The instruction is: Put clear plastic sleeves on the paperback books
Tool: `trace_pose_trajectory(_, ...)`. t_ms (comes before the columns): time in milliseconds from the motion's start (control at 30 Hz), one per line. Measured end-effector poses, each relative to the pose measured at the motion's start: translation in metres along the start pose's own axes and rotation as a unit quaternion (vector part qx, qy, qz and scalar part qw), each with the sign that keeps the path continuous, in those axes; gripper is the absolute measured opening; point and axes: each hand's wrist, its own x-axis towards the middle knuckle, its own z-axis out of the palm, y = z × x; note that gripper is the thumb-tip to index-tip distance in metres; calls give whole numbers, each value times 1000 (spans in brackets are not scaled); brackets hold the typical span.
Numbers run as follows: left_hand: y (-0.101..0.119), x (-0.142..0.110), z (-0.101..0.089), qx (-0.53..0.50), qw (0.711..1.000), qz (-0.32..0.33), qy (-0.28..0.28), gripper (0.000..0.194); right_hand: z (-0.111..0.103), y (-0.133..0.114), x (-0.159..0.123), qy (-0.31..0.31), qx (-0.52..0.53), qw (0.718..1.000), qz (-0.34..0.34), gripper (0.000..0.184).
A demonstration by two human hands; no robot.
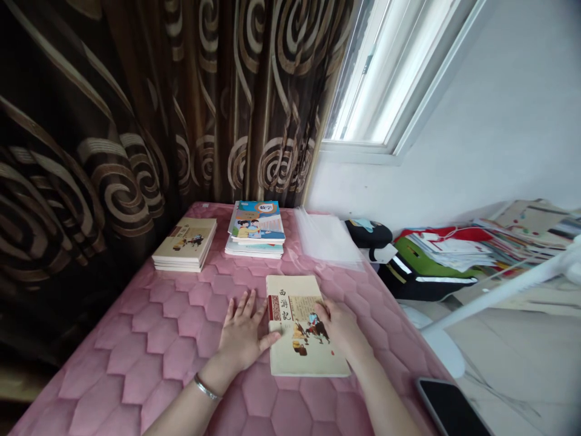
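A cream paperback book with dark Chinese characters and painted figures on its cover lies on the pink quilted pad in front of me. My left hand is open, its fingers spread on the pad left of the book, with the thumb touching the book's left edge. At the right edge, my right hand grips the book, its thumb over the cover and its other fingers partly hidden. A silver bracelet circles my left wrist.
Similar cream books are stacked at the back left. Beside them stands a pile topped by a blue textbook. Clear plastic sheets lie at the back right, a phone at the right edge. Beyond are a white stand and a green-black bag.
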Motion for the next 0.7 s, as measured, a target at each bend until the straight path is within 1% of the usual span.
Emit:
trace_pose_trajectory(233, -1, -3, 6, 16, 1000, -4, 19, 79, 0, -1, 0, 7, 4, 1000, -5, 39)
trace_pose_trajectory(467, 1, -2, 4, 7, 1000, -12, 1, 82, 1, -3, -1, 30, -19, 999, -7, 39)
trace_pose_trajectory(633, 1, -2, 3, 0, 1000, -12, 3, 83, 2, -3, -2, 78, -65, 995, 1, 40)
trace_pose_trajectory(700, 1, -2, 2, -2, 1000, -10, 3, 83, 3, -1, 0, 86, -51, 995, 1, 39)
